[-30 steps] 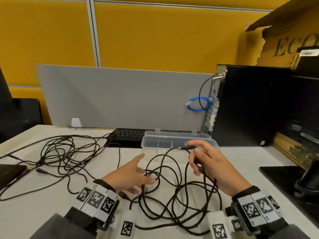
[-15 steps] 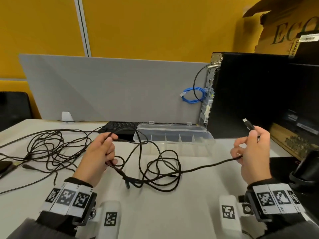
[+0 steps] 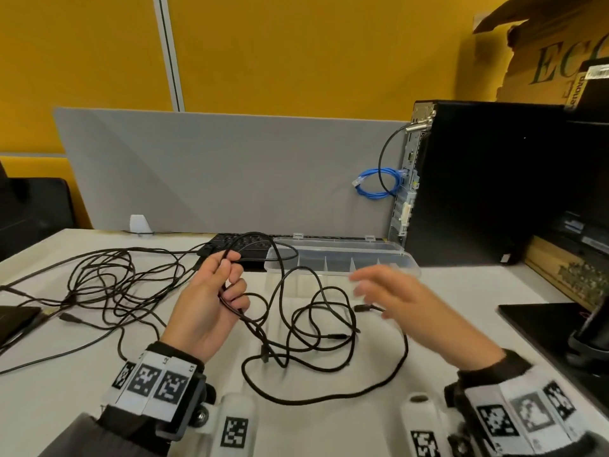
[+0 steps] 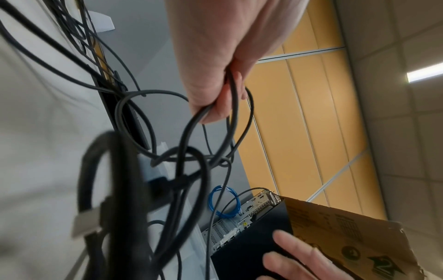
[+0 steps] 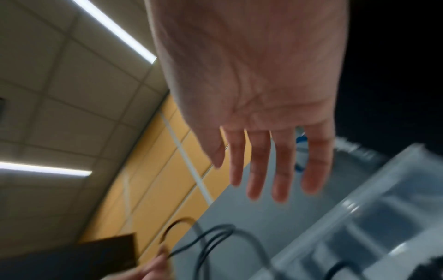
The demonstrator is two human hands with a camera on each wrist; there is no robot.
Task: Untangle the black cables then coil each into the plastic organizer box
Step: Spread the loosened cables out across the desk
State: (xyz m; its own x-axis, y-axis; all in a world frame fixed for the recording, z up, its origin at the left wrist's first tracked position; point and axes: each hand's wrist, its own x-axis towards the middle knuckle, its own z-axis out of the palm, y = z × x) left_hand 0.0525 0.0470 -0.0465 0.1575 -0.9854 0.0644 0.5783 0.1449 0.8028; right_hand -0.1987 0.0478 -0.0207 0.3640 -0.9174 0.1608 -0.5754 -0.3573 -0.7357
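A black cable (image 3: 316, 328) lies in loose loops on the white table in front of me. My left hand (image 3: 211, 301) is raised over the table and grips a strand of that cable (image 4: 233, 106), which arcs up above the fingers. My right hand (image 3: 395, 301) hovers over the cable's free plug end (image 3: 362, 307), blurred, fingers straight and spread (image 5: 266, 170), holding nothing. The clear plastic organizer box (image 3: 342, 258) stands open behind the loops, its divided compartments (image 5: 374, 227) showing. A second tangle of black cables (image 3: 108, 285) lies to the left.
A black keyboard (image 3: 230, 245) lies behind the box against the grey divider (image 3: 230, 173). A black computer tower (image 3: 478, 183) with a blue cable coil (image 3: 375, 183) stands at right. A cardboard box (image 3: 543, 61) is above it. A monitor base (image 3: 560, 341) sits at right.
My right hand has let go of the cable's plug end and swung left, now open over the loops. The plug end now lies on the table. My left hand still holds its strand.
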